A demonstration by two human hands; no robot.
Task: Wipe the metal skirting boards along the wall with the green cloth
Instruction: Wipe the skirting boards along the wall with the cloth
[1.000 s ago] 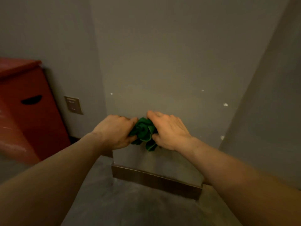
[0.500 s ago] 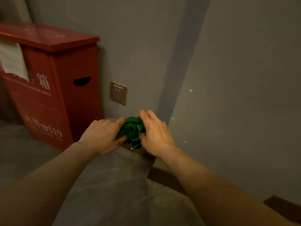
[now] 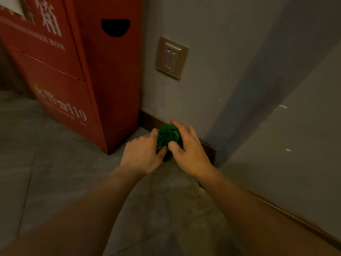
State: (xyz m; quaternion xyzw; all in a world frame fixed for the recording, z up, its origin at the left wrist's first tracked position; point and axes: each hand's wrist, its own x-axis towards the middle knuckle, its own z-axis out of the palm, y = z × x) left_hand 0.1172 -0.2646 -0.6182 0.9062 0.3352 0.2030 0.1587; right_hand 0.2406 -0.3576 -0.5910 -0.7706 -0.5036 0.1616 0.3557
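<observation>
A crumpled green cloth is bunched between both my hands, low down by the wall. My left hand grips its left side and my right hand closes over its right side and top. Just behind the cloth runs the dark metal skirting board, from the red box to the wall corner. A second stretch of skirting board follows the right-hand wall toward me. Whether the cloth touches the board is hidden by my hands.
A tall red fire box stands on the floor at the left, tight against the wall. A wall socket sits above the skirting. A projecting grey wall closes the right side. Grey floor stretches left and toward me.
My view swung left and down from the projecting wall to the recess beside the red box. Both hands, still holding the cloth, came down from wall height to skirting level.
</observation>
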